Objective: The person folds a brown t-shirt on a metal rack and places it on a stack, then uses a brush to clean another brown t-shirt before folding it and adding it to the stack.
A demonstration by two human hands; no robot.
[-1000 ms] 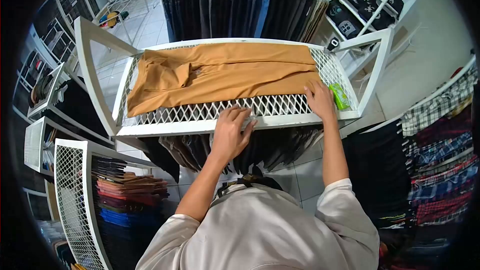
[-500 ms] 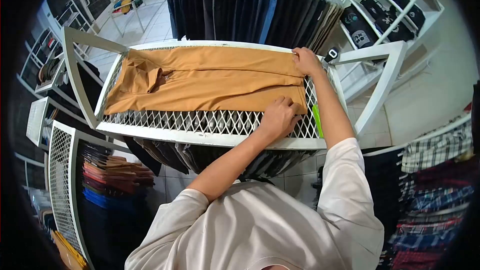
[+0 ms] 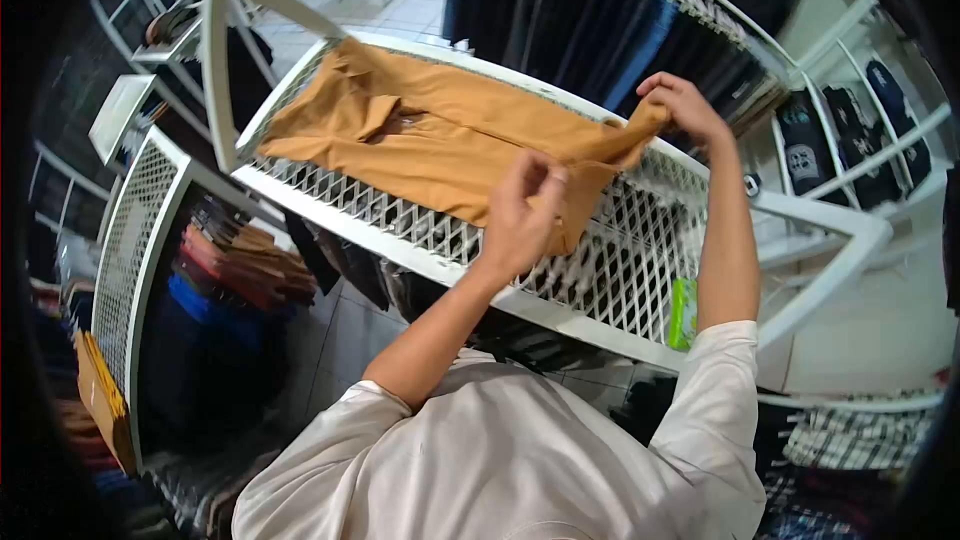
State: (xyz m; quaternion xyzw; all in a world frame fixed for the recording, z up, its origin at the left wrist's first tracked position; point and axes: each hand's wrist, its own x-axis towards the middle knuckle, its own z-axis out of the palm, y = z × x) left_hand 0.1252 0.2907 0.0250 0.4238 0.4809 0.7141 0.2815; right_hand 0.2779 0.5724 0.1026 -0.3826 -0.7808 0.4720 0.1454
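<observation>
A pair of mustard-tan trousers point(image 3: 450, 130) lies lengthwise on a white metal mesh shelf point(image 3: 640, 270), the waist end at the left and the leg ends at the right. My right hand point(image 3: 685, 110) grips the far leg end between thumb and fingers; that end is raised off the mesh and folds back a little. Over the near leg is my left hand point(image 3: 525, 210), slightly blurred, its fingers curled in at the cloth close to the fold. The near leg's hem hangs loosely below it on the mesh.
A bright green packet point(image 3: 682, 313) lies at the shelf's right end. White frame bars point(image 3: 820, 240) rise at both ends. Behind hang dark jeans point(image 3: 560, 20) on a rail. Folded clothes point(image 3: 240, 270) are stacked at lower left, plaid shirts point(image 3: 860, 440) at lower right.
My right hand has lifted the far leg end off the mesh and drawn it leftward over the trousers. My left hand has shifted inward from the near hem. The camera view has tilted.
</observation>
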